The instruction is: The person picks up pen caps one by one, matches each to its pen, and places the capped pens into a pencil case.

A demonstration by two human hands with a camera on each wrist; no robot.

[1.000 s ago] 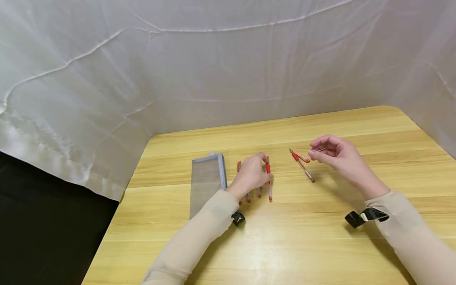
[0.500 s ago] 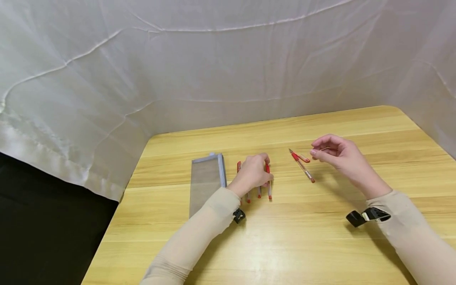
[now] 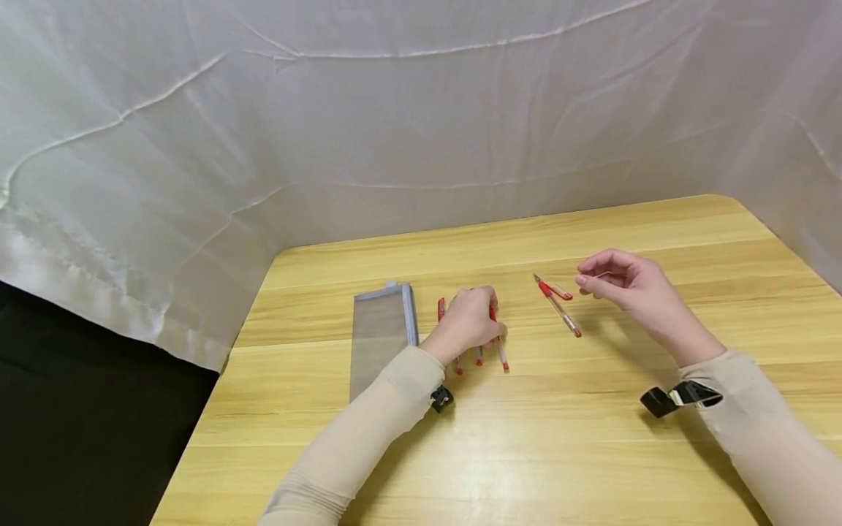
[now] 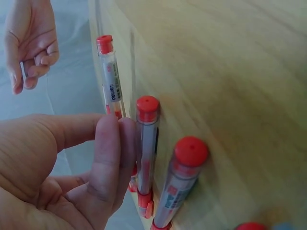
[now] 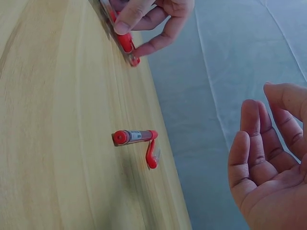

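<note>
Resting over a row of red pens [image 3: 479, 356] near the middle of the wooden table [image 3: 526, 438], the left hand [image 3: 468, 321] had its fingers curled down on them, and the rightmost pen [image 3: 501, 353] had swung slightly askew since half a second earlier, its near end now pointing further right. That small shift suggested the hand was gathering or rolling the pens together. The left wrist view showed a fingertip [image 4: 108, 143] pressed against one pen's barrel [image 4: 146, 143], with others lying beside it. Left of the hand lay a grey mesh pouch [image 3: 381, 332], unmoved. Farther right, a lone uncapped pen [image 3: 559, 309] and its red cap [image 3: 561, 292] lay where they had been. Just beyond, the right hand [image 3: 625, 285] hovered loosely curled, apparently pinching something thin; what it was could not be told. It had barely drifted.
</note>
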